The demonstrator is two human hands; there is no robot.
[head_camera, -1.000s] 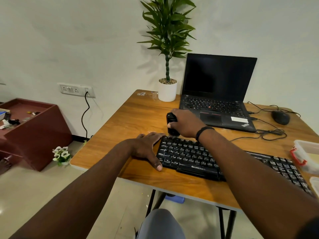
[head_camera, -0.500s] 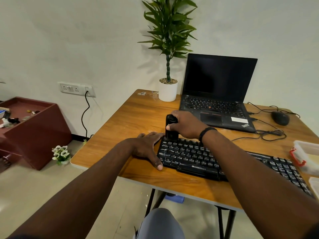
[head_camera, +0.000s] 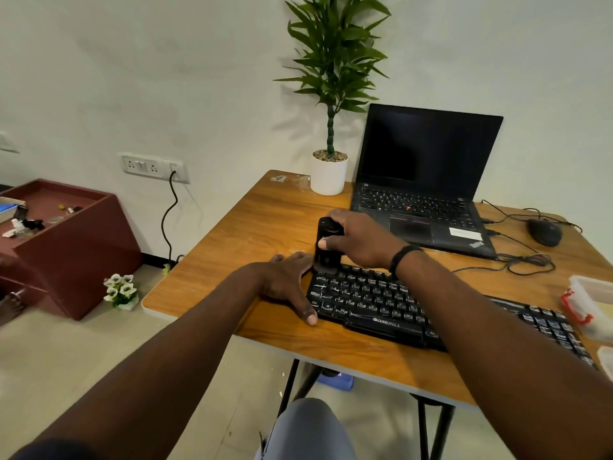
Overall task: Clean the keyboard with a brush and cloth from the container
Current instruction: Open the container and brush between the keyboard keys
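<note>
A black keyboard (head_camera: 381, 303) lies slanted across the wooden table (head_camera: 258, 227), and my right forearm hides part of its middle. My right hand (head_camera: 358, 240) grips an upright black brush (head_camera: 326, 247), whose bristle end rests on the keyboard's far left corner. My left hand (head_camera: 288, 283) lies flat on the table with fingers spread, pressed against the keyboard's left edge, thumb at its front corner. A clear plastic container (head_camera: 593, 303) with a red clasp stands at the right edge. No cloth shows.
An open black laptop (head_camera: 428, 194) sits behind the keyboard, next to a potted plant (head_camera: 330, 174). A black mouse (head_camera: 544, 232) and loose cables (head_camera: 527, 260) lie at the back right. A dark red box (head_camera: 66, 240) and small flowers (head_camera: 121, 290) stand on the floor, left.
My right hand has carried the brush slightly left and back, to the keyboard's far left corner. My left hand has stayed against the keyboard's left edge.
</note>
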